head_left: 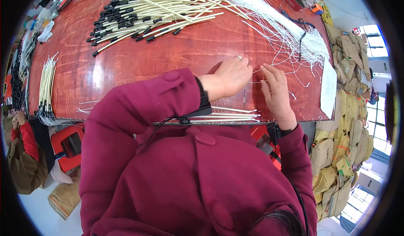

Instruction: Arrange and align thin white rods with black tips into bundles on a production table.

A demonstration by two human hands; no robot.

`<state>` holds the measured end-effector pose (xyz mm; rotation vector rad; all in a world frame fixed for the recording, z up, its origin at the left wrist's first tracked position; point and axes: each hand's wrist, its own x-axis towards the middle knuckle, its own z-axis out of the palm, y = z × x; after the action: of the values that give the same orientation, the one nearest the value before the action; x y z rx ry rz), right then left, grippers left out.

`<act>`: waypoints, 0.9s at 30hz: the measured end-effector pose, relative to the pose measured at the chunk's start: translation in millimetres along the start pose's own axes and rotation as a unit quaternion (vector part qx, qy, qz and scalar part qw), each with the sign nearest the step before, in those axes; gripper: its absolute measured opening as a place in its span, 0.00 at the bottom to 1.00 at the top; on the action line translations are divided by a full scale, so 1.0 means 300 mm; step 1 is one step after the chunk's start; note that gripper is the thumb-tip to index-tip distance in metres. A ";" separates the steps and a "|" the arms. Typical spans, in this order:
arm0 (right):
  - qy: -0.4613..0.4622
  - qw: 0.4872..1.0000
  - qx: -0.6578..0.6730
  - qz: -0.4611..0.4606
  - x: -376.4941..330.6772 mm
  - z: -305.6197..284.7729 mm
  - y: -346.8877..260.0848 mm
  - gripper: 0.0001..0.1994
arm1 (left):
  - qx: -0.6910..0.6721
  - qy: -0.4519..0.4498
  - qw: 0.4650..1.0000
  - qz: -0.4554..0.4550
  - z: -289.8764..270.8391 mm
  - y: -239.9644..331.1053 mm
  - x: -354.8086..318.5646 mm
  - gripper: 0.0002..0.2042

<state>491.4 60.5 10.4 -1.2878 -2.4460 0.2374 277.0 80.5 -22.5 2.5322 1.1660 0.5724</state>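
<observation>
On the red wooden table, my left hand (pixel 233 77) has its fingers closed in a pinch on a thin white cord (pixel 257 82). My right hand (pixel 275 88) is just to the right, thumb and fingers apart beside the cord. Whether its fingertips touch the cord is hard to tell. A large bundle of white cords (pixel 290 27), bound with a black tie, lies beyond my right hand, with loose strands trailing toward it. Several cream-coloured tubes (pixel 235 115) lie along the near table edge below my left wrist, partly hidden by my sleeve.
A big pile of cream tubes with black end fittings (pixel 143 15) covers the far table (pixel 168 59). A smaller tube bunch (pixel 47 84) lies at left, white paper (pixel 328 88) at right. Stacked brown sacks (pixel 345 131) stand beyond; another person's red sleeve (pixel 28 139) shows at left.
</observation>
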 end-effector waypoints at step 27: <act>-0.146 0.979 -0.045 -0.136 0.111 0.070 -0.092 0.39 | -0.065 -0.003 0.959 -0.275 -0.439 -0.274 -0.659 0.05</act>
<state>445.0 72.4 7.8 -0.9928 -2.8770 0.2600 44.2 -7.4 12.9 1.9652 1.6767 0.4737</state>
